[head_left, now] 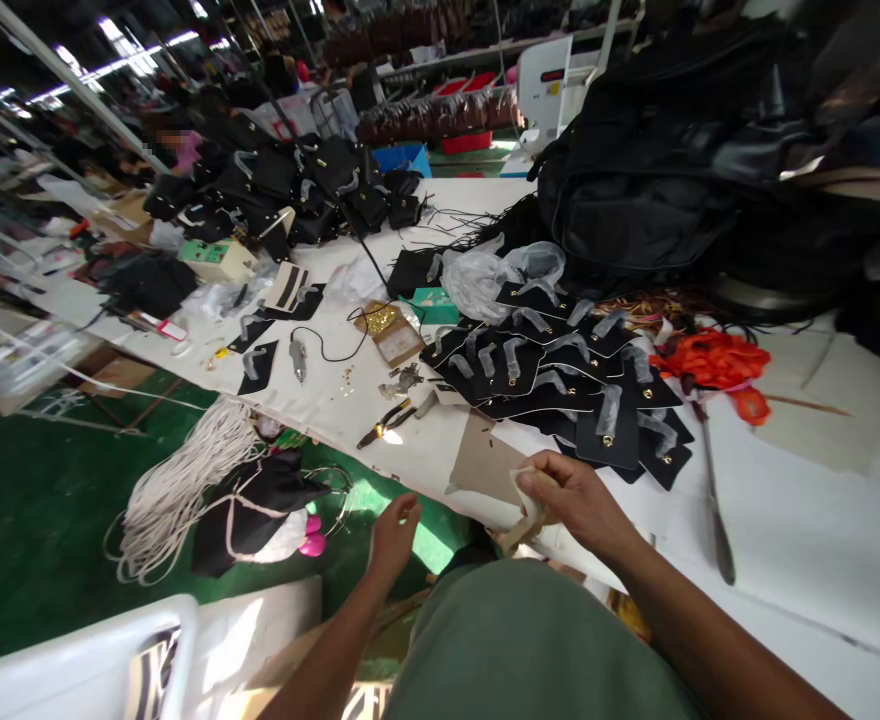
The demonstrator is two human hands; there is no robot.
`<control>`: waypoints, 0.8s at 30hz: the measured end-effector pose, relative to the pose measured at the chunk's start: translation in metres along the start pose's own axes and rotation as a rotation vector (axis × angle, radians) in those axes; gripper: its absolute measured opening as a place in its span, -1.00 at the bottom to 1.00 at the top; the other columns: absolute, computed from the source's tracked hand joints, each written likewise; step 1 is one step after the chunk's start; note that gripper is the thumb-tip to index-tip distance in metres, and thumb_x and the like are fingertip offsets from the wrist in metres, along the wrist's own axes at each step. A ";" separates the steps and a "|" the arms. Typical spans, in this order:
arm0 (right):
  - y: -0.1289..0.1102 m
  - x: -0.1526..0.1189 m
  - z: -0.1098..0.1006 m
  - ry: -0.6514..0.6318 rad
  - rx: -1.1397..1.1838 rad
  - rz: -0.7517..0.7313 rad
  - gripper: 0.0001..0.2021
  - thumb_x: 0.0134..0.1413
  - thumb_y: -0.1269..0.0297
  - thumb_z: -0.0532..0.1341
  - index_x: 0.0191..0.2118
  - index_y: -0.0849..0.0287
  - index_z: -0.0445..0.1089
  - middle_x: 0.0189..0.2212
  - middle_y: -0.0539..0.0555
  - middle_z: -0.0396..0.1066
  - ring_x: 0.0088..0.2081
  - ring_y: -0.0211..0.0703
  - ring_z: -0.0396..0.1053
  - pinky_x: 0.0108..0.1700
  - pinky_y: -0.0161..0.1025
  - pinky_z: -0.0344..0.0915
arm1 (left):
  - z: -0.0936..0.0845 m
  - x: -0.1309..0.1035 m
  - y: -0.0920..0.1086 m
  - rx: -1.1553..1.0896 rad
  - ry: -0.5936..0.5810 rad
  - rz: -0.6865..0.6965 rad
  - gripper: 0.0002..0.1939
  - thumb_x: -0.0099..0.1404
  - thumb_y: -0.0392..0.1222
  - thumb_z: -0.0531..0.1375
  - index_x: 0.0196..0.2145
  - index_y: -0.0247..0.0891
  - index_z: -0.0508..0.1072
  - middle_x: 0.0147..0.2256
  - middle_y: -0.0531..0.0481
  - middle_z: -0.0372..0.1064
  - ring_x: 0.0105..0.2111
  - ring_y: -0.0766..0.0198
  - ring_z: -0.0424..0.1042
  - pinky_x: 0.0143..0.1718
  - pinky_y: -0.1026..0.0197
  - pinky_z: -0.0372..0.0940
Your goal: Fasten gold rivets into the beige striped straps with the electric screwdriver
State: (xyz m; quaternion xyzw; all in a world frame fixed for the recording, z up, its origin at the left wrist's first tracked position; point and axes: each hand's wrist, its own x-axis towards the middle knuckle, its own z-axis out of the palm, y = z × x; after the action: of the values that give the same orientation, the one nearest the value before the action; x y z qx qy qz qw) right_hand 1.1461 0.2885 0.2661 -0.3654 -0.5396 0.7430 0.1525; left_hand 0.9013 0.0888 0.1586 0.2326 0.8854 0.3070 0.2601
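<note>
My right hand (571, 500) is at the table's front edge, with thumb and fingers pinched on a cream-coloured strip (524, 490). A tan piece hangs just below it; whether the two are joined I cannot tell. Past the fingers lies a flat grey-brown sheet (485, 460). To the left, my left hand (395, 535) is in the air before the table edge, fingers curled together; anything inside them is hidden. Beyond both hands sits a pile of black flat panels (537, 390), with plastic-wrapped pieces and gold-coloured fittings. Black-and-yellow pliers (386, 424) rest near the edge.
A corded grey tool (298, 358) and a box of gold-coloured bits (384, 320) lie mid-table. Black bags (312, 180) are heaped at the back left. Orange material (717, 358) and a long metal tool (717, 510) lie right. White cords (192, 490) hang below the edge.
</note>
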 end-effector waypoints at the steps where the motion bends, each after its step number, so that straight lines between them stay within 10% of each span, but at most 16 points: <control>1: 0.002 -0.001 -0.002 0.037 0.006 0.011 -0.61 0.15 -0.14 0.36 -0.30 0.14 0.46 -0.47 -0.05 0.43 -0.45 -0.22 0.32 -0.37 -0.28 0.20 | 0.012 0.026 0.021 0.023 -0.050 0.129 -0.75 0.30 -0.12 0.21 -0.12 -0.23 0.58 -0.13 -0.12 0.60 -0.15 0.10 0.58 -0.02 0.03 0.48; 6: 0.003 -0.011 -0.008 0.262 0.033 0.015 -0.54 0.17 -0.22 0.31 -0.38 0.13 0.41 -0.48 -0.01 0.46 -0.45 -0.19 0.31 -0.36 -0.26 0.19 | 0.079 0.124 0.126 0.187 -0.244 0.668 -0.57 0.29 -0.25 0.27 0.12 -0.12 0.49 0.20 -0.09 0.41 0.21 0.05 0.34 0.27 0.00 0.27; 10: -0.006 -0.023 -0.001 0.411 0.136 0.066 -0.55 0.14 -0.24 0.31 -0.32 0.11 0.46 -0.47 0.01 0.49 -0.47 -0.16 0.33 -0.37 -0.23 0.21 | 0.121 0.170 0.172 0.327 -0.287 0.878 -0.44 0.25 -0.38 0.27 0.21 -0.19 0.42 0.30 -0.17 0.27 0.31 -0.06 0.16 0.33 -0.12 0.12; 19: -0.010 -0.028 0.009 0.537 0.136 0.099 -0.49 0.15 -0.29 0.28 -0.42 0.11 0.39 -0.51 -0.01 0.44 -0.47 -0.15 0.34 -0.36 -0.22 0.27 | 0.127 0.209 0.186 0.483 -0.284 1.007 -0.70 0.51 -0.24 0.03 -0.06 -0.20 0.57 0.04 -0.14 0.49 0.09 0.04 0.34 0.15 0.02 0.28; 24: -0.017 -0.014 0.010 0.459 0.021 -0.026 -0.47 0.17 -0.30 0.26 -0.47 0.10 0.30 -0.59 -0.06 0.30 -0.50 -0.21 0.21 -0.41 -0.26 0.15 | 0.114 0.207 0.187 0.576 -0.251 1.033 -0.61 0.43 -0.24 0.15 0.18 -0.23 0.44 0.27 -0.18 0.33 0.27 0.00 0.22 0.26 -0.03 0.22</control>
State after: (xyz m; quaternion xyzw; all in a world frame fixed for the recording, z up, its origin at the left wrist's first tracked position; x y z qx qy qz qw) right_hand 1.1459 0.2793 0.2889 -0.5164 -0.4877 0.6439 0.2843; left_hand 0.8608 0.3864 0.1400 0.7282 0.6678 0.1115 0.1065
